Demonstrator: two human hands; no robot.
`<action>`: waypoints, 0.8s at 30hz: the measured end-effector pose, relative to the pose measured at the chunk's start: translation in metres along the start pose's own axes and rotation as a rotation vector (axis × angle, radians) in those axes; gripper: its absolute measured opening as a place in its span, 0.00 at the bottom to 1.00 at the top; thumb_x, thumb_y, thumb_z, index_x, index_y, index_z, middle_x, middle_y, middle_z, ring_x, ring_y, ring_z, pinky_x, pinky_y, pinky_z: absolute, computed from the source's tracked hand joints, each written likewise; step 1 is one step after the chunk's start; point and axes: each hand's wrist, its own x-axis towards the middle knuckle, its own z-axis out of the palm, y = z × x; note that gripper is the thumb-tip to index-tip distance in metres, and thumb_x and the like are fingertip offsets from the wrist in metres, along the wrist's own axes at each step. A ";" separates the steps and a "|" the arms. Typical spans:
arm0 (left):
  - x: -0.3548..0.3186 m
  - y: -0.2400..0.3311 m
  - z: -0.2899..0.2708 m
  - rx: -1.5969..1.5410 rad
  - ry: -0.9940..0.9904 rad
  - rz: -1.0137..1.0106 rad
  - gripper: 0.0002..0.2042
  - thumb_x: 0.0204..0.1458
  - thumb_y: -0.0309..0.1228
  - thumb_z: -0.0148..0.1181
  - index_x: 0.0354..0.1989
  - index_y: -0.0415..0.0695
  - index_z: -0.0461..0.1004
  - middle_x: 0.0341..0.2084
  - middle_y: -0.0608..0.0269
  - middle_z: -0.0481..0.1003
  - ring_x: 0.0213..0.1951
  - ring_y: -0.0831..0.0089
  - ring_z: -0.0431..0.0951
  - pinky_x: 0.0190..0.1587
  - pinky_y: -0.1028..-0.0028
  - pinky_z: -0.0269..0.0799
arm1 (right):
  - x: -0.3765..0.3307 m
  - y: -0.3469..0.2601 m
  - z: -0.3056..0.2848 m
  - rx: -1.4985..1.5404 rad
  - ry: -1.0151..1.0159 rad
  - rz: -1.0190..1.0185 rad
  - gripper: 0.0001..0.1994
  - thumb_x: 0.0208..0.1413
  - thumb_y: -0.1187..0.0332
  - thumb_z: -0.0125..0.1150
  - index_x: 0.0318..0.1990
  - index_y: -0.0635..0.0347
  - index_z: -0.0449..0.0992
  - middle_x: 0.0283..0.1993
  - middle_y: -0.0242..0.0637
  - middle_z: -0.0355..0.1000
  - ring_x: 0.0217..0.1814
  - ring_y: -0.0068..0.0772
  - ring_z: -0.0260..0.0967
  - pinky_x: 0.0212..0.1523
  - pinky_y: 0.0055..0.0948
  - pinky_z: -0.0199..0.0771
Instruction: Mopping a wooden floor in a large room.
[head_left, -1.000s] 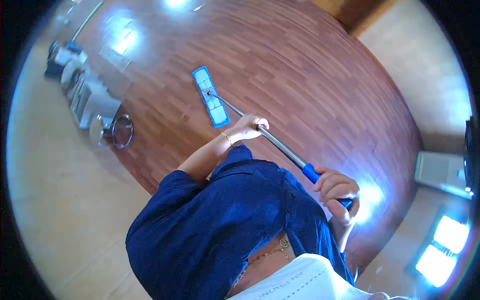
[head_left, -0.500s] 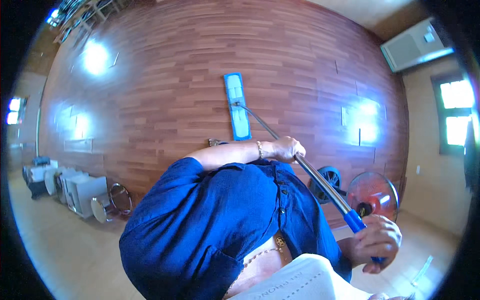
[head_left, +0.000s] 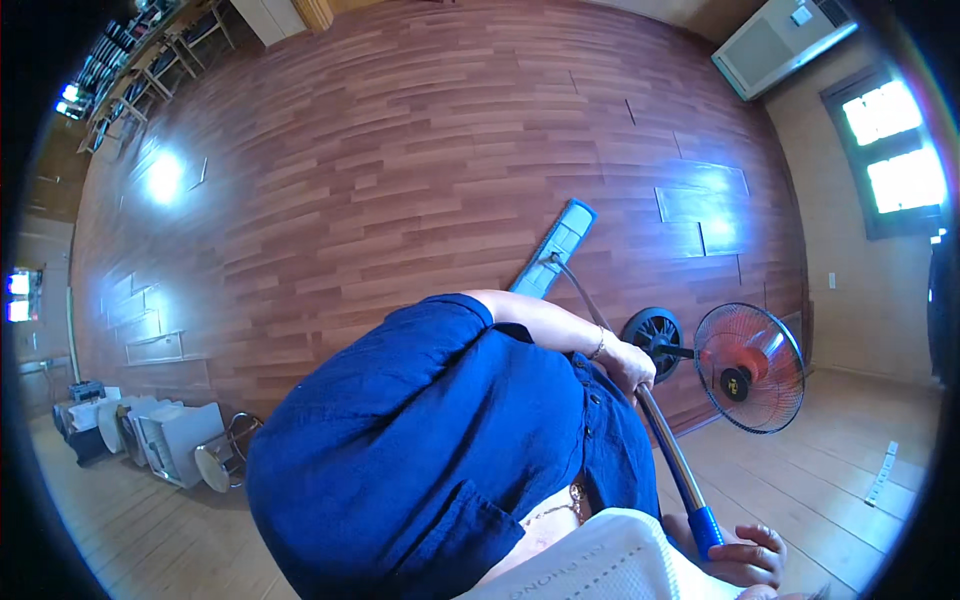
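Mop handle [head_left: 665, 440] is gripped by both hands: the left hand [head_left: 628, 366] is closed around the metal shaft mid-length, and the right hand [head_left: 745, 555] is wrapped about the blue end at the lower right of the frame. From there the shaft is led up to the flat blue mop head [head_left: 553, 250], laid on the wooden floor [head_left: 400, 180] at centre. A mopping stroke is judged under way; a steady push or pull seems called for next. A red standing fan [head_left: 748, 367] is seen right, stacked chairs [head_left: 150, 440] lower left.
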 end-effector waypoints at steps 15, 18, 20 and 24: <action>-0.195 -0.037 0.005 0.172 0.494 -0.221 0.08 0.37 0.38 0.62 0.20 0.48 0.75 0.21 0.55 0.76 0.29 0.51 0.77 0.33 0.55 0.71 | 0.096 0.005 0.087 0.773 -0.222 -0.804 0.12 0.45 0.53 0.66 0.31 0.47 0.77 0.28 0.30 0.74 0.33 0.32 0.75 0.39 0.41 0.71; -0.260 -0.043 0.016 0.157 0.662 -0.272 0.09 0.38 0.37 0.62 0.18 0.46 0.72 0.20 0.53 0.74 0.27 0.49 0.75 0.31 0.54 0.69 | 0.139 -0.017 0.123 0.895 -0.205 -0.922 0.20 0.46 0.43 0.67 0.32 0.50 0.77 0.30 0.31 0.74 0.34 0.32 0.75 0.41 0.38 0.73; -0.302 -0.050 0.029 0.143 0.729 -0.323 0.09 0.37 0.36 0.62 0.19 0.46 0.72 0.20 0.52 0.74 0.27 0.49 0.75 0.31 0.54 0.69 | 0.159 -0.036 0.137 0.926 -0.282 -0.890 0.20 0.47 0.44 0.66 0.33 0.50 0.77 0.30 0.30 0.73 0.33 0.32 0.74 0.39 0.37 0.73; -0.375 -0.057 0.061 0.172 0.836 -0.422 0.13 0.40 0.42 0.63 0.19 0.45 0.73 0.19 0.52 0.74 0.25 0.52 0.75 0.29 0.56 0.68 | 0.184 -0.080 0.156 0.893 -0.344 -0.855 0.20 0.48 0.45 0.65 0.33 0.53 0.76 0.32 0.33 0.75 0.36 0.34 0.74 0.42 0.39 0.73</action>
